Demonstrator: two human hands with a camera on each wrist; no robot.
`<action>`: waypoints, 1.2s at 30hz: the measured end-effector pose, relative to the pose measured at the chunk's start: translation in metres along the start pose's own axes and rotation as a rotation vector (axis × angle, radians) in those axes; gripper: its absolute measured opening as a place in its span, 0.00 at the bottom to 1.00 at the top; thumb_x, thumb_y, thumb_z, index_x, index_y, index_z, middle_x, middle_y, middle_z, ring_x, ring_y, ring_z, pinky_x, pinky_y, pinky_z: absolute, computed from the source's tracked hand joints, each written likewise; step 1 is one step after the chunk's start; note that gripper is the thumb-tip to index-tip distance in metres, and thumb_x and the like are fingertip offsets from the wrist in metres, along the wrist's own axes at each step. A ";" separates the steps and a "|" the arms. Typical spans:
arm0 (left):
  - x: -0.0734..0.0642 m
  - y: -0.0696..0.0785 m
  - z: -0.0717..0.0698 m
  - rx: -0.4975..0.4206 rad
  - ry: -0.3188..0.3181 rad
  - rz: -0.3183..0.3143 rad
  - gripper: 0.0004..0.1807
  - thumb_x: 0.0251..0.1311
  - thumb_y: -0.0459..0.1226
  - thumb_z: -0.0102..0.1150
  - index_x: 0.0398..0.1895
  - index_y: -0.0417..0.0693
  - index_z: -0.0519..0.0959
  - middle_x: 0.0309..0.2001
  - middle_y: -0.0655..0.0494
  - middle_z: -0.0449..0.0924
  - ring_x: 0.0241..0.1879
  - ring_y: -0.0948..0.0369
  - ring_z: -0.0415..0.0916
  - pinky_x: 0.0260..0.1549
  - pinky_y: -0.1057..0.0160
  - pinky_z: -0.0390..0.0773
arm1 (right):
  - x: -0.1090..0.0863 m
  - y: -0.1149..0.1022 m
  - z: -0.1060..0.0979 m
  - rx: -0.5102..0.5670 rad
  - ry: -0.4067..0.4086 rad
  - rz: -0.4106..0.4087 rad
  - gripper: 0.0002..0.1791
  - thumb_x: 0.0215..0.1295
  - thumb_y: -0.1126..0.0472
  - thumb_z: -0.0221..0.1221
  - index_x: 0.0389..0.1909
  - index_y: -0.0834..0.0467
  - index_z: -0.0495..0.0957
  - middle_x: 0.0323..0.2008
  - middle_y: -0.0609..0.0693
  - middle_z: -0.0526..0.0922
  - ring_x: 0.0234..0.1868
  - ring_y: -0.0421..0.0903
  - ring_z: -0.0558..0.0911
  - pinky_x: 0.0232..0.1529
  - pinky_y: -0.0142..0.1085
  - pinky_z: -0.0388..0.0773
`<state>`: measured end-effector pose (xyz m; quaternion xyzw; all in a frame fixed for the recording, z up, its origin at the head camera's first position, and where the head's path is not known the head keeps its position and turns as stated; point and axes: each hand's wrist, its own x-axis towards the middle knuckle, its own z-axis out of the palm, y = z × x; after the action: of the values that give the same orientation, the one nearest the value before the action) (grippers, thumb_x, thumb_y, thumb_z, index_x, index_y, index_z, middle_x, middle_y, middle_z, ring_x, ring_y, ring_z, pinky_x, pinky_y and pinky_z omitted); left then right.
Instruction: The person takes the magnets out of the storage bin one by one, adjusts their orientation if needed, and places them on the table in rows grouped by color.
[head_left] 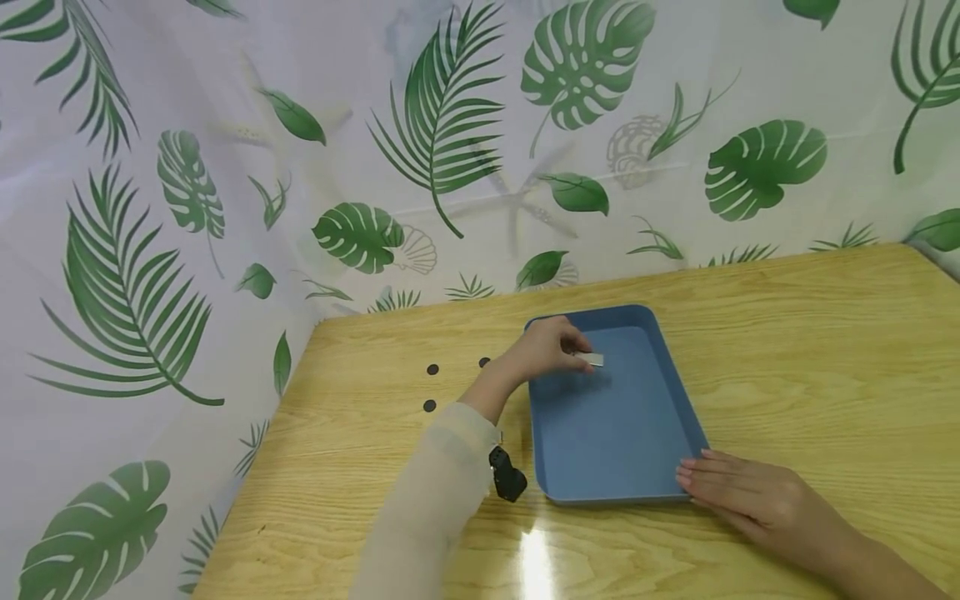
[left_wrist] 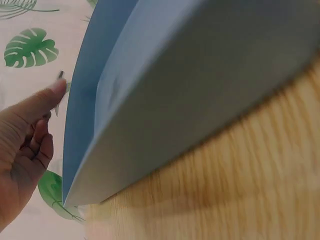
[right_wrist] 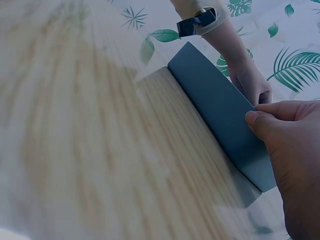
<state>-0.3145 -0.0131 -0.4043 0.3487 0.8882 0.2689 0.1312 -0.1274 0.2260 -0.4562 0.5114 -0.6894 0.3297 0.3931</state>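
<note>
A blue rectangular tray (head_left: 615, 442) lies on the wooden table. Over its far left part, my left hand (head_left: 551, 346) pinches a small, pale, flat rectangular piece (head_left: 592, 359) between thumb and fingers. In the left wrist view the piece shows only as a thin dark edge at the thumb tip, beyond the tray wall (left_wrist: 82, 95). At the near right corner my right hand (head_left: 757, 500) holds the tray's rim. Its thumb presses the outer wall (right_wrist: 220, 110) in the right wrist view, with the fingers over the rim.
Left of the tray lie small black discs (head_left: 432, 369) on the table (head_left: 360, 450). One disc is partly covered by the left hand. A black camera (head_left: 508, 475) is strapped to the left wrist. Behind the table hangs a leaf-printed cloth (head_left: 480, 167).
</note>
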 end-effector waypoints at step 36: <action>-0.105 -0.025 -0.014 -0.370 0.129 -0.067 0.13 0.52 0.41 0.70 0.40 0.48 0.84 0.39 0.51 0.76 0.33 0.60 0.68 0.33 0.68 0.70 | 0.009 0.000 0.000 -0.002 0.018 -0.020 0.14 0.70 0.60 0.53 0.42 0.65 0.84 0.41 0.55 0.85 0.59 0.40 0.75 0.60 0.29 0.67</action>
<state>-0.2581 -0.1057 -0.4021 0.2711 0.8412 0.4449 0.1446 -0.1293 0.2223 -0.4485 0.5149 -0.6809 0.3297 0.4031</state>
